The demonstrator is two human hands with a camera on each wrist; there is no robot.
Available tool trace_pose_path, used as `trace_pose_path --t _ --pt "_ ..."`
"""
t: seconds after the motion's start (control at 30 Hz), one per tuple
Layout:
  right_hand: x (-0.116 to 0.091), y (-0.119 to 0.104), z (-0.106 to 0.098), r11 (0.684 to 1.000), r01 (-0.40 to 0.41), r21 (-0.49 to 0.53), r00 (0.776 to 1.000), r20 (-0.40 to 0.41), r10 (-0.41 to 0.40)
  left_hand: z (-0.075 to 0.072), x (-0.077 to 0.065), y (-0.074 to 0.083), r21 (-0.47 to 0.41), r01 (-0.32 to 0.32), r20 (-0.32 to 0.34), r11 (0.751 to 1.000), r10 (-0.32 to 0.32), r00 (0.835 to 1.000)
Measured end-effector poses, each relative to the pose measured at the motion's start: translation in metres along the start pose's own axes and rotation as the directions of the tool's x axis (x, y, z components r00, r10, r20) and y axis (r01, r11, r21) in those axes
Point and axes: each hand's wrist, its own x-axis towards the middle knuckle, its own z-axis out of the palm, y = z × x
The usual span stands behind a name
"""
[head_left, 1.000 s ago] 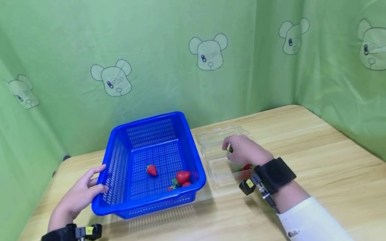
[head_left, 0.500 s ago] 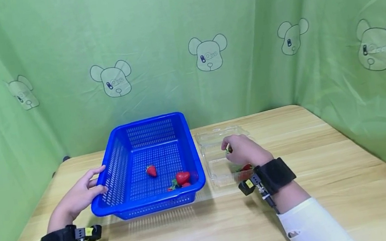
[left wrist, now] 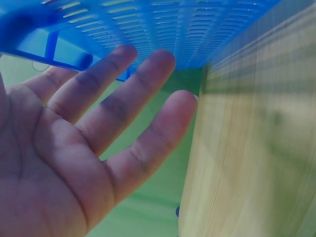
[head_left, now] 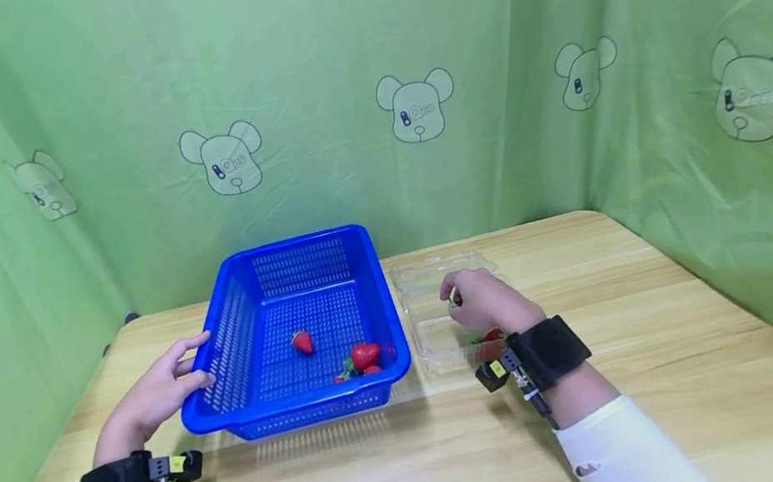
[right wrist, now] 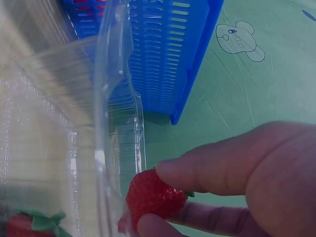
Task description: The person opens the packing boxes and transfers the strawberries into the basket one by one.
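Observation:
My left hand (head_left: pixel 153 396) is at the left rim of a blue plastic basket (head_left: pixel 369 277). In the left wrist view its fingers are spread and nearly straight, with some fingertips against the slotted wall. Over a clear plastic clamshell box (head_left: pixel 443 360), my right hand (head_left: pixel 483 299) pinches a red strawberry (right wrist: pixel 153 197) between thumb and fingers, right at the box's wall. Another strawberry (right wrist: pixel 29 224) lies inside the box, partly covered by my right wrist in the head view. One strawberry (head_left: pixel 302 342) lies mid-basket; others cluster in its near right corner, including a large strawberry (head_left: pixel 365 355).
Box and basket stand side by side on a wooden table (head_left: pixel 423 471). The clamshell's lid (head_left: pixel 429 270) is folded back towards the far edge. Green curtains (head_left: pixel 296 53) printed with bear heads hang close behind the table and on both sides.
Almost nothing differs. The right hand has shifted very slightly left with the strawberry in its fingers, and the whole head view has drifted a little.

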Motion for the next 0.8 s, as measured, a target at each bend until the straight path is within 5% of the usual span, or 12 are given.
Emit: trace_pose_path --t 0.8 --pt "-0.003 -0.010 0.001 0.999 0.037 -0.003 0.999 -0.016 -0.037 -0.001 -0.001 -0.002 -0.009 -0.004 -0.003 1.000 0.004 1.000"
